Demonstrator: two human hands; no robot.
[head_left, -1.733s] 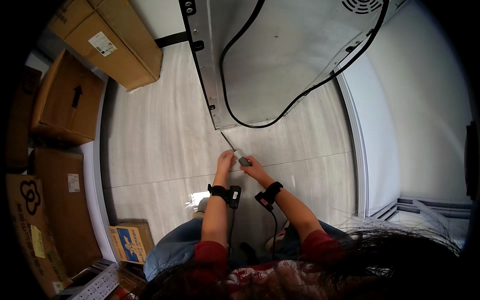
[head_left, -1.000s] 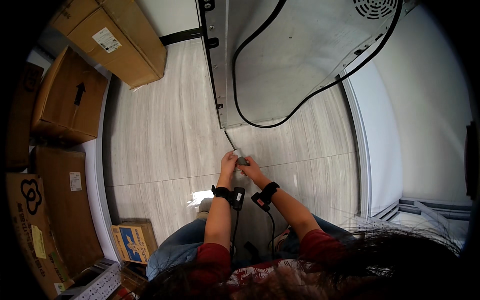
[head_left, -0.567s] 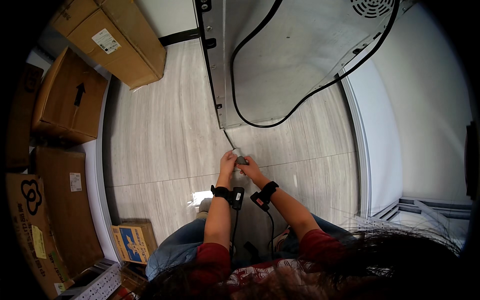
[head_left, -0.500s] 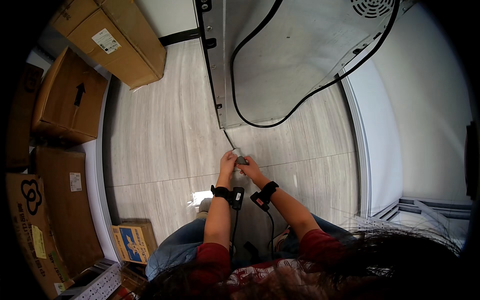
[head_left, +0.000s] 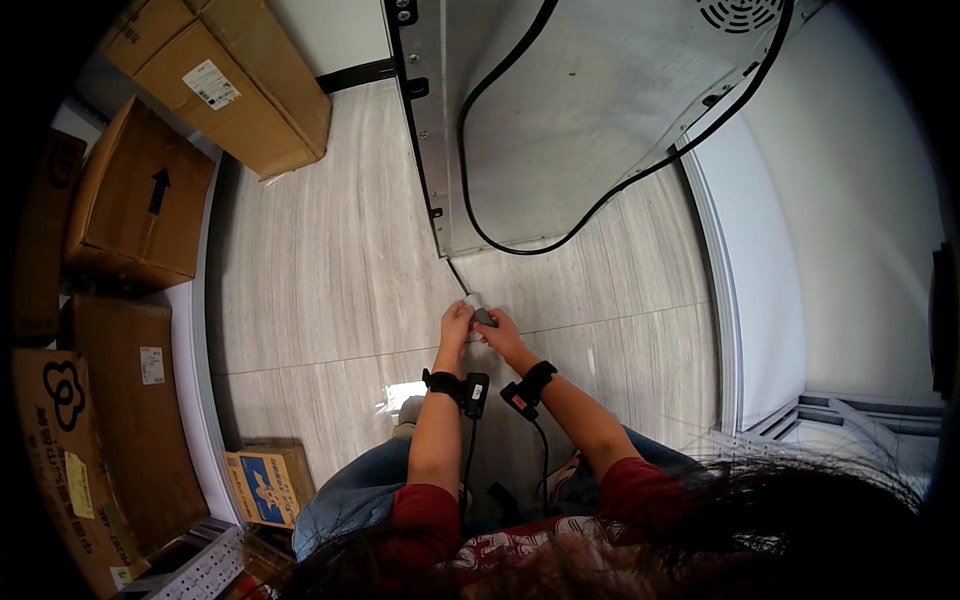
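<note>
Both hands are close together in front of me, low over the floor, on a small cylindrical piece [head_left: 485,317] with a light grey end and a darker grey body. My left hand [head_left: 456,321] has its fingers closed at the piece's left side, near the light end. On the other side, the fingers of my right hand [head_left: 499,332] grip the darker body. A thin dark rod or cable [head_left: 457,276] runs from the light end to the bottom corner of a metal cabinet [head_left: 570,130]; which of the two it is, I cannot tell.
A thick black cable [head_left: 463,160] loops down over the cabinet's face. Cardboard boxes [head_left: 140,200] are stacked along the left, and a small blue-and-tan box [head_left: 268,485] sits by my left leg. White wall panels [head_left: 750,270] border the right side. Pale wood-look flooring [head_left: 300,250] lies between.
Almost nothing differs. Both hands keep their hold on the grey piece, which has turned or shifted very slightly between the fingers.
</note>
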